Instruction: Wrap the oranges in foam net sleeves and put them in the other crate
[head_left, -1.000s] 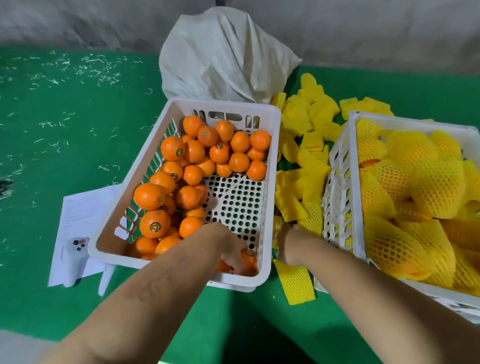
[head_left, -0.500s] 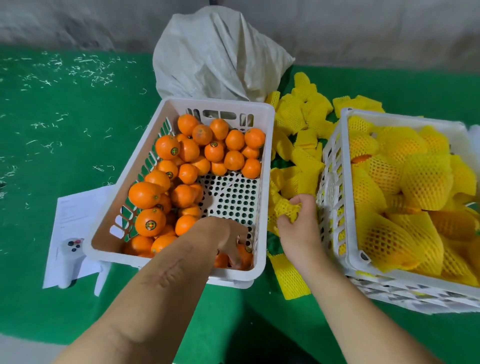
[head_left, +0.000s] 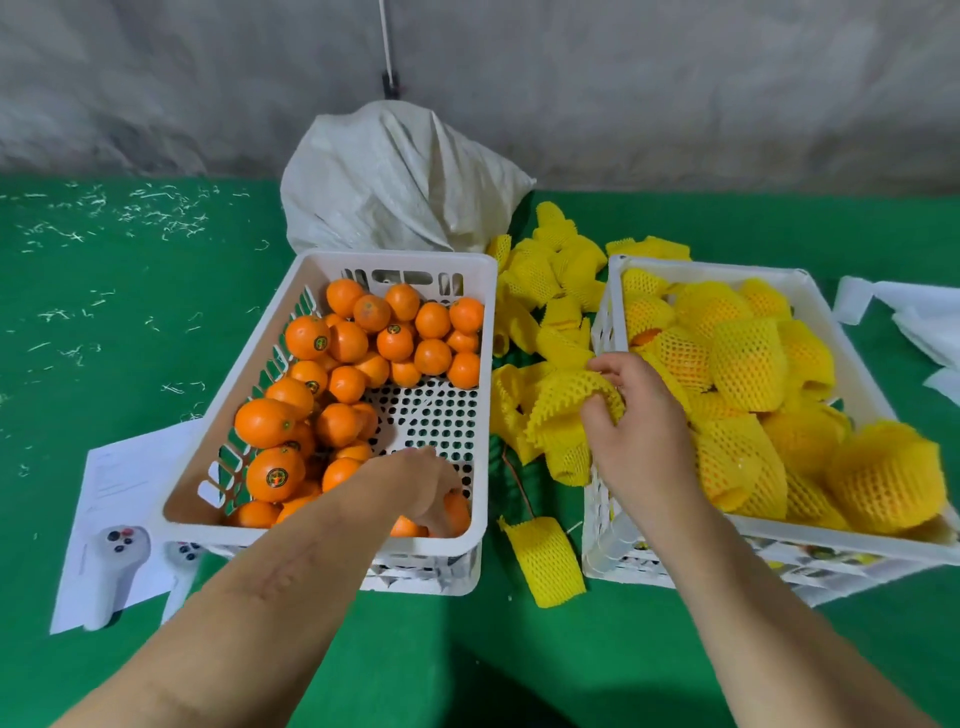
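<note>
A white crate (head_left: 395, 260) on the left holds several bare oranges (head_left: 306, 338). My left hand (head_left: 426, 483) reaches into its near right corner and grips an orange (head_left: 457, 512) there, mostly hidden by my fingers. Between the crates lies a heap of yellow foam net sleeves (head_left: 550, 280). My right hand (head_left: 634, 421) pinches one foam net sleeve (head_left: 566, 400), lifted above the heap beside the right crate (head_left: 810, 540). That crate is filled with several oranges wrapped in yellow nets (head_left: 748, 364).
A white woven sack (head_left: 395, 182) stands behind the left crate. One loose sleeve (head_left: 545, 561) lies on the green mat in front. White papers (head_left: 119, 483) and a white controller (head_left: 114, 566) lie left of the crate. More white sheets (head_left: 914, 322) lie at far right.
My right hand has risen from the mat between the crates, taken hold of a foam sleeve and lifted it. My left hand has stayed in the crate's near corner on an orange.
</note>
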